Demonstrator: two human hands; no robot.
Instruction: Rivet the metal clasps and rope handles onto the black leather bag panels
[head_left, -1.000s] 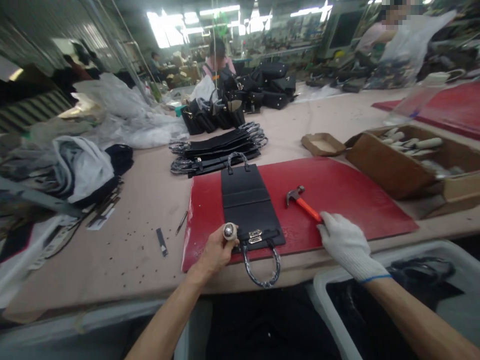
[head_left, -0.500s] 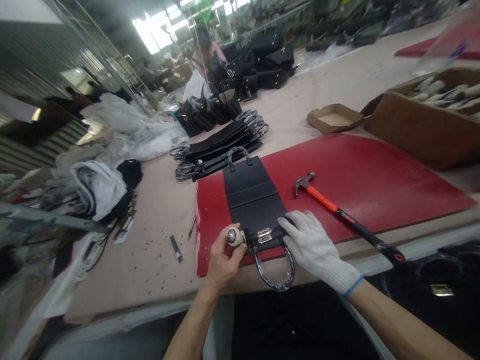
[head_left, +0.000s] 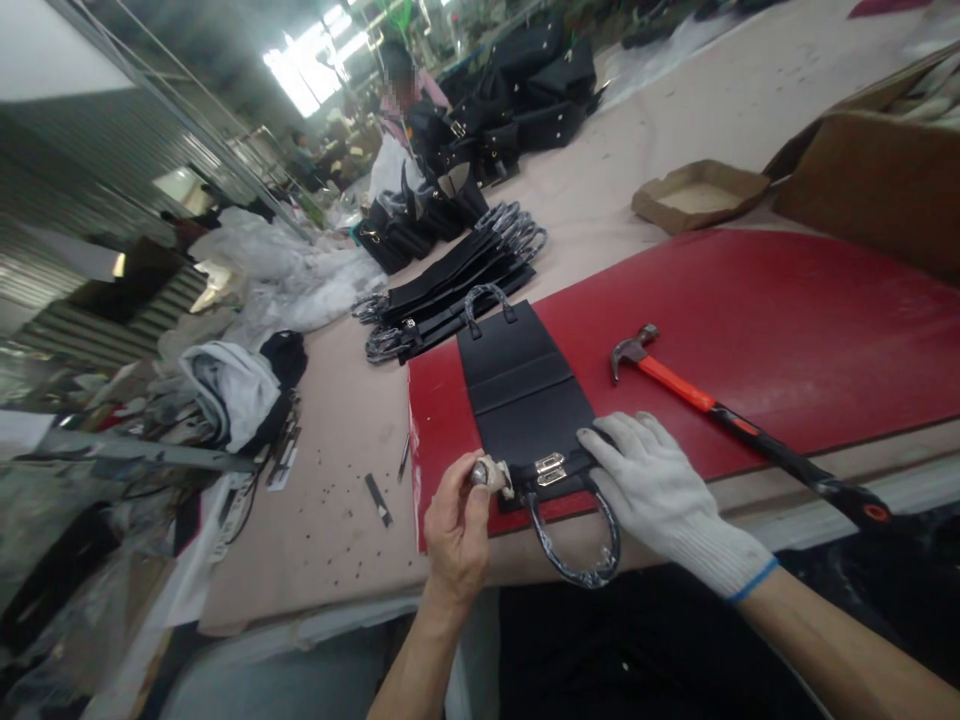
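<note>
The left hand [head_left: 457, 530] is closed around a short wrapped tool [head_left: 495, 477], its metal end facing up and its other end by the lower left corner of the black bag panel [head_left: 534, 400]; the fingertip grip probably serves to steer it. The right hand [head_left: 652, 485], gloved, is open and grips nothing, its fingertips on the panel's right edge, seemingly to keep it from shifting. The panel lies flat across the red mat [head_left: 757, 330], which likely shields the counter [head_left: 345, 400]. Its near handle [head_left: 577, 573] hangs past the mat's edge and its far handle [head_left: 487, 292] points away, which seems to leave the surface around the 2 metal fittings [head_left: 550, 469] uncovered. The hammer [head_left: 679, 388] rests beyond the right hand, its grip pointing towards the person, probably for easy reach.
</note>
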